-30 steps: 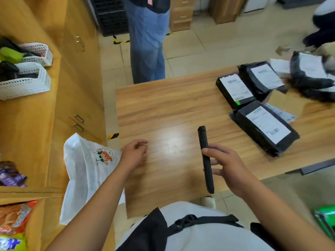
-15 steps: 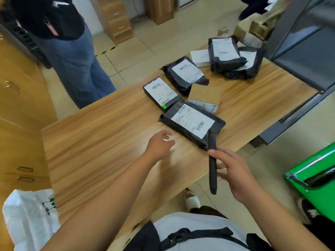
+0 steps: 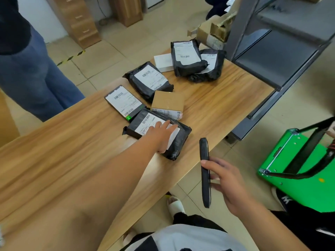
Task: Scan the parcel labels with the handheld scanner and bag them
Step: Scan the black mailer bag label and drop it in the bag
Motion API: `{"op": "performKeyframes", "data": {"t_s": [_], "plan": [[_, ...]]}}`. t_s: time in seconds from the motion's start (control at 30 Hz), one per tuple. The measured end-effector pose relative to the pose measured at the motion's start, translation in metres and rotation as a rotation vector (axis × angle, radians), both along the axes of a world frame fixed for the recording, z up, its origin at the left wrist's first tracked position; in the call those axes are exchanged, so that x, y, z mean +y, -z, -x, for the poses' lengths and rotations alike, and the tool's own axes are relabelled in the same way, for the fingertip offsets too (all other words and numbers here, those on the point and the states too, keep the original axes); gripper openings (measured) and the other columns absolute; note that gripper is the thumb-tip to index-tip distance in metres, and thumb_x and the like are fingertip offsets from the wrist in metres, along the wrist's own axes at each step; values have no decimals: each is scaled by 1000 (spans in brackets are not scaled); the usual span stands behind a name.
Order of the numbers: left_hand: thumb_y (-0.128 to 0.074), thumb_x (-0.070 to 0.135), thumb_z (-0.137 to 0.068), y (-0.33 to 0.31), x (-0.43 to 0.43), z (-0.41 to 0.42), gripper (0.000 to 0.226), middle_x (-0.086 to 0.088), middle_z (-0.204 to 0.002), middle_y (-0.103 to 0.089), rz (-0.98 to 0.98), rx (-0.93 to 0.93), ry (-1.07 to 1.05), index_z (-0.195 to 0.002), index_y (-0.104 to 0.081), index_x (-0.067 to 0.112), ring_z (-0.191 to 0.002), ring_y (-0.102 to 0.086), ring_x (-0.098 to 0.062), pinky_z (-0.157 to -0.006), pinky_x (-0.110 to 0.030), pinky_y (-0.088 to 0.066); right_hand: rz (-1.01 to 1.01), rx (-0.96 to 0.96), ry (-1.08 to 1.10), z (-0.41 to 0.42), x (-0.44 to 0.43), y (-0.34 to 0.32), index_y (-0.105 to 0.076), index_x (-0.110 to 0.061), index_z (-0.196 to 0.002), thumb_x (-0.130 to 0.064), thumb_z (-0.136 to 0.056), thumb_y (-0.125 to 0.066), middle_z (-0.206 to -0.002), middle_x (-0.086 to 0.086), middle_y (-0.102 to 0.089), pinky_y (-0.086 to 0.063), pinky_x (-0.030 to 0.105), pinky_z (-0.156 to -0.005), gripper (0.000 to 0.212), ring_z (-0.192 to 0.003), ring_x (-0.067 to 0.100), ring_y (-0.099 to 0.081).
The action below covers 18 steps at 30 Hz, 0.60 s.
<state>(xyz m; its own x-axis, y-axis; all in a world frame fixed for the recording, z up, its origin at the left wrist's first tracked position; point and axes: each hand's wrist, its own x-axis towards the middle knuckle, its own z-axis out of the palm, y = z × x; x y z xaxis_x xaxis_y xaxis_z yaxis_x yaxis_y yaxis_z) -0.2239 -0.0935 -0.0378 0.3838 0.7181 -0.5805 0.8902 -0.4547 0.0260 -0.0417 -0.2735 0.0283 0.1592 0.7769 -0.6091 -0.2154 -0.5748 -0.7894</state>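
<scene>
Several black parcels with white labels lie on the wooden table (image 3: pixel 72 151). The nearest black parcel (image 3: pixel 181 138) sits by the table's near right edge, and my left hand (image 3: pixel 160 134) rests flat on its label, fingers spread. My right hand (image 3: pixel 226 183) holds the black handheld scanner (image 3: pixel 204 171) upright, edge-on, just off the table's corner and right of that parcel. Beyond it lie a flat black parcel (image 3: pixel 125 102), a brown cardboard box (image 3: pixel 167 104), another black parcel (image 3: pixel 148 80) and two stacked black parcels (image 3: pixel 188 58) at the far end.
A person in blue jeans (image 3: pixel 32 78) stands across the table at the left. A green case (image 3: pixel 304 171) with a black strap sits on the floor at the right. A grey metal frame (image 3: pixel 272 57) borders the table's far right end. Wooden drawers (image 3: pixel 79 20) stand behind.
My view has swung further right, and the white bag is out of sight. My left hand has reached forward and landed on the nearest black parcel's label. The scanner stays held in my right hand.
</scene>
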Motion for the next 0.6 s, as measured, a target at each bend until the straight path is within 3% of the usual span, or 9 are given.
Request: {"op": "performKeyframes", "data": {"t_s": [0.1,0.27,0.43,0.6], "plan": [[-81,15,-72,0,5,-4,121,-6,-165,2,-69,75,72,-157,4,29,-149,-9,-37,-116,-52,-26,18,-14,4,-2,-1,2,-81,-32,-92,-31,-80,-80,-72,-12,-73,-56,29,-66,12,-64,-1,-67],[-79,18,-76,3,6,-2,115,-8,-166,0,-132,84,130,-157,2,26,-151,-2,-36,-121,-52,-14,15,-25,-12,-5,4,2,-80,-27,-95,-31,-80,-81,-74,-10,-74,-53,33,-70,16,-65,1,-67],[-86,25,-67,3,2,11,114,-8,-159,-18,-201,76,263,-153,-11,25,-148,-12,-34,-121,-52,-10,-16,-57,-71,-3,17,-1,-77,-24,-103,-30,-82,-78,-70,-14,-72,-50,32,-70,22,-61,-5,-64],[-88,39,-60,3,-23,59,122,-6,-155,-25,-247,54,293,-150,-7,31,-146,-18,-34,-119,-53,-6,-40,-48,-140,10,34,0,-78,-22,-101,-28,-83,-78,-69,-12,-72,-50,32,-69,19,-59,-2,-65]]}}
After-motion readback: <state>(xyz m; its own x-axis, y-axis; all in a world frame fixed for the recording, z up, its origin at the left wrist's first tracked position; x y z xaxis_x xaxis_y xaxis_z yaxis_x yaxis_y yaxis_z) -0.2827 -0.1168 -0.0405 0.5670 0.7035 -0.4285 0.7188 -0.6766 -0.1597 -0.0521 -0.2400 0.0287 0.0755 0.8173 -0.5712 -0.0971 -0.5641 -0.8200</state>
